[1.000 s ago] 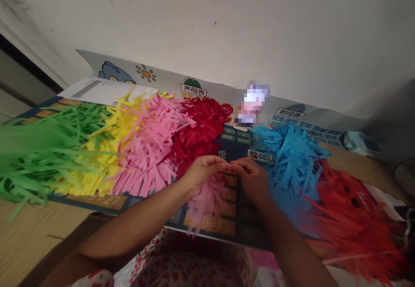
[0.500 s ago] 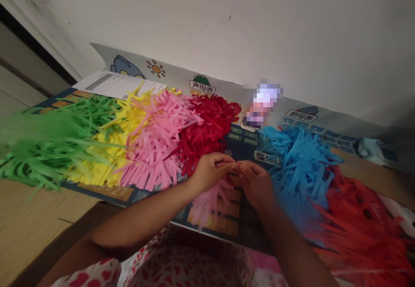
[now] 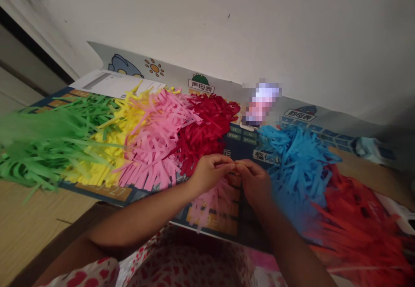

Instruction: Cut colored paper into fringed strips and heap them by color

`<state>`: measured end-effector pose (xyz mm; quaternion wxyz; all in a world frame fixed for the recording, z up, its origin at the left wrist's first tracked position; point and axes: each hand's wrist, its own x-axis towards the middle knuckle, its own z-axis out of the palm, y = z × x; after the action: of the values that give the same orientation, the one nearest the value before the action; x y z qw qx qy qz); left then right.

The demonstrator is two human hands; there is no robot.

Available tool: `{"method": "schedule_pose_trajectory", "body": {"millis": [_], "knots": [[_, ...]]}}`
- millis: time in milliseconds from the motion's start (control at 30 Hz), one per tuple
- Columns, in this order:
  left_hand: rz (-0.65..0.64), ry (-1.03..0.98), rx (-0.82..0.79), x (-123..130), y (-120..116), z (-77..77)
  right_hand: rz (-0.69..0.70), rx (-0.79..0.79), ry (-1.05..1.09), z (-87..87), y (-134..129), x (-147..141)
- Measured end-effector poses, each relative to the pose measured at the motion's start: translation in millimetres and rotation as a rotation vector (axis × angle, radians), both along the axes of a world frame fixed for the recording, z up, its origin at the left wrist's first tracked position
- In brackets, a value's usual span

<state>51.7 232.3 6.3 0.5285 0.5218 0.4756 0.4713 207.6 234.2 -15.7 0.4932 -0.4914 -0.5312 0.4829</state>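
My left hand (image 3: 210, 170) is closed in a pinch on a pink paper fringe (image 3: 210, 202), whose cut strips hang below the palm. Fingertip to fingertip with it, my right hand (image 3: 254, 179) also pinches; the fringe's top edge seems to lie between the fingers, mostly hidden by them. Just beyond the hands is a heap of dark red fringes (image 3: 210, 122). Pink fringes (image 3: 155, 148) lie to the left of it, and blue fringes (image 3: 298, 161) spread to the right of my right hand.
Yellow fringes (image 3: 100, 161) and green fringes (image 3: 48, 148) cover the table's left side. Bright red fringes (image 3: 359, 226) lie at the right front. A printed chart mat (image 3: 123, 192) is underneath, curling up against the wall (image 3: 210, 27). A blurred-out phone-like screen (image 3: 262, 103) leans at the back.
The fingertips have shifted slightly against each other at the pink fringe's top. The heaps of fringes stay where they were; the whole view has drifted a little.
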Motion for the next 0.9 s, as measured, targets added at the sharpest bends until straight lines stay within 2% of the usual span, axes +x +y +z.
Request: {"method": "schedule_pose_trajectory", "body": {"millis": [100,233,400,533,667,900], "knots": [[0.021,-0.061,-0.009,2.4,-0.3,-2.6,-0.003,-0.082,0.020,-0.6,-1.3,0.7],[0.112,-0.029,0.050,3.1,-0.9,-4.0,0.000,-0.073,-0.018,-0.6,-1.1,2.0],[0.041,-0.020,0.026,0.4,0.2,-0.3,0.011,-0.075,0.012,0.6,-0.3,2.1],[0.035,-0.040,0.000,-1.0,0.4,0.4,0.053,-0.058,-0.011,0.9,-1.3,2.0],[-0.005,-0.049,0.011,-0.6,-0.5,0.9,-0.006,-0.030,-0.037,1.4,-1.7,3.5],[-0.001,0.020,0.057,-4.0,2.4,2.2,0.059,-0.024,-0.025,7.3,1.6,8.6]]}}
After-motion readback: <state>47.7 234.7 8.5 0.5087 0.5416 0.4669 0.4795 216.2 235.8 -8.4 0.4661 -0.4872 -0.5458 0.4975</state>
